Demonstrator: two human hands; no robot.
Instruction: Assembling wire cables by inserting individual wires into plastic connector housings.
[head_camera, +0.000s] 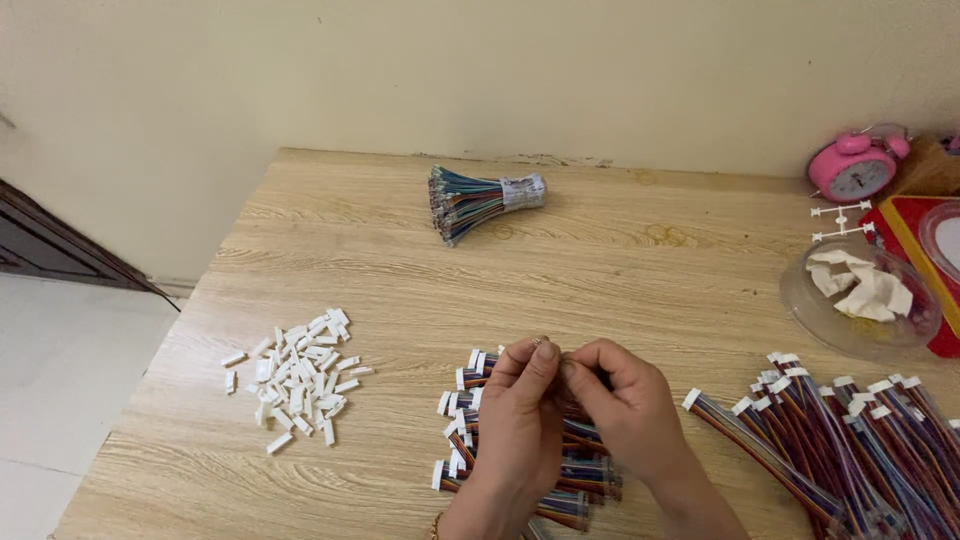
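left hand (520, 420) and right hand (625, 410) are pinching something hidden, over wire pile (500, 440) | white connectors (298, 375) lying left | wooden table (620, 270) standing by beige wall (480, 70)

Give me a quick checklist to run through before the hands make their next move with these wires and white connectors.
1. Both hands meet over the work: ok. Left hand and right hand pinch together above the short wire pile.
2. What sits between the fingertips: cannot tell, it is hidden.
3. Loose white connectors at hand: ok, heaped on the table to the left.
4. Fresh wires available: ok, taped wire bundle lies at the far side of the table.
5. Longer finished cables kept apart: ok, to the right of the hands.
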